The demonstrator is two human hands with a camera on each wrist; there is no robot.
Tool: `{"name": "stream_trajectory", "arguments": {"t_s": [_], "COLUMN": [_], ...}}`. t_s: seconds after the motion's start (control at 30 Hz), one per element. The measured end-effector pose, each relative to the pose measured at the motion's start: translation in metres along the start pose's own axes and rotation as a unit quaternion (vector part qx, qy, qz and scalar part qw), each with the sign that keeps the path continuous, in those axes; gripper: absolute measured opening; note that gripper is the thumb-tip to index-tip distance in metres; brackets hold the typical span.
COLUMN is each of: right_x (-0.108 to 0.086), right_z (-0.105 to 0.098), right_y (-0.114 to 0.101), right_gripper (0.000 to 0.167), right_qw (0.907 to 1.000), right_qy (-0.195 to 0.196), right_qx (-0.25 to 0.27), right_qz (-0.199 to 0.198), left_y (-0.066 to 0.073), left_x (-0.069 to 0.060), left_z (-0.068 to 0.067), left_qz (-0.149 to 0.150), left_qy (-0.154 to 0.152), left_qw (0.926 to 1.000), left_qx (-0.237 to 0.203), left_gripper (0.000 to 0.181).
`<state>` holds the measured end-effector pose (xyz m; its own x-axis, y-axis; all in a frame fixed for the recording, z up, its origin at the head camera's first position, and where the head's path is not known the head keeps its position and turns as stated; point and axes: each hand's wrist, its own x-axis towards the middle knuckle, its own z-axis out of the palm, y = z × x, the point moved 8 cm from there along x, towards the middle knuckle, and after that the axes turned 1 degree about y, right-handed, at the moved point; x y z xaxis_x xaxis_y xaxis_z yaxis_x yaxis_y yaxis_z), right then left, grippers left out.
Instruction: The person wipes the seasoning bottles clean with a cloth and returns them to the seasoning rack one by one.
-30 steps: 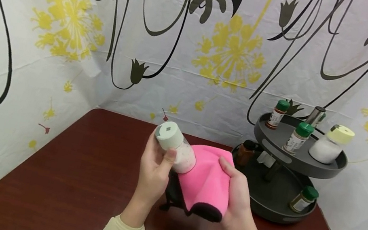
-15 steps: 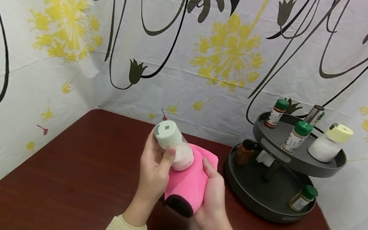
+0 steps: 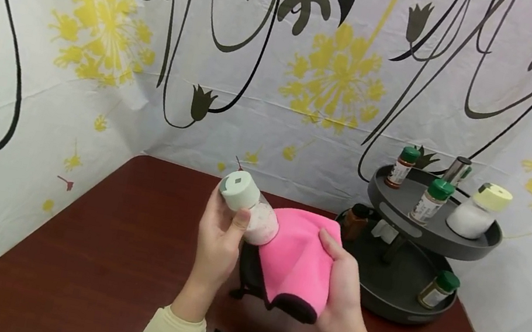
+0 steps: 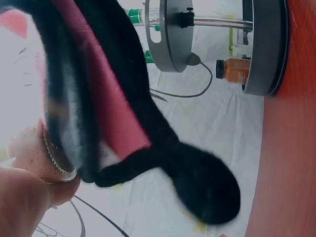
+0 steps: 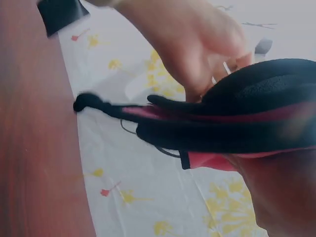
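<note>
In the head view my left hand [image 3: 217, 246] grips a clear seasoning jar [image 3: 263, 225] with a pale green lid and whitish contents. The jar is tilted, its lid up and to the left. A pink cloth [image 3: 295, 248] with black edging is held in my right hand [image 3: 346, 281], thumb on top, and it meets the jar's base. In the left wrist view the cloth's black edging [image 4: 133, 94] hides much of the jar. The right wrist view shows the folded black edging [image 5: 222, 133] close up, with the left hand [image 5: 192, 44] beyond it.
A dark two-tier turntable rack [image 3: 375, 271] stands at the back right. Its tiers bear a green-capped spice bottle [image 3: 429, 202], a yellow-lidded jar [image 3: 473, 214], an orange-brown bottle [image 3: 355, 222] and others. The dark red table [image 3: 121, 259] meets a patterned sheet [image 3: 241, 66] behind.
My right hand and the cloth moved left across the jar, then back right. The left hand keeps hold of the jar in nearly the same place.
</note>
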<state>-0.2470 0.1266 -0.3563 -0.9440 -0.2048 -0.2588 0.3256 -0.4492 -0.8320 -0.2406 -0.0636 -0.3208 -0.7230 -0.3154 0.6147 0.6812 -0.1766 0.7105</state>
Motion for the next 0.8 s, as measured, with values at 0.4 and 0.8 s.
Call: {"name": "stream_trajectory", "arguments": {"t_s": [0.4,0.8], "right_x": [0.020,-0.001], "right_z": [0.015,0.013], "right_y": [0.018,0.022], "right_gripper": [0.053,0.052], "right_qw": [0.9995,0.9989], "right_qy": [-0.020,-0.029], "right_qx": [0.023,-0.029], "right_qz": [-0.001,0.023], "left_y": [-0.001,0.002], "left_x": [-0.010,-0.005], "left_z": [0.013,0.007], "left_qz": [0.004,0.021], "left_qy": [-0.013,0.002], "left_qw": [0.9999,0.9995], "left_qx": [0.001,0.022], "left_gripper": [0.065,0.062]}}
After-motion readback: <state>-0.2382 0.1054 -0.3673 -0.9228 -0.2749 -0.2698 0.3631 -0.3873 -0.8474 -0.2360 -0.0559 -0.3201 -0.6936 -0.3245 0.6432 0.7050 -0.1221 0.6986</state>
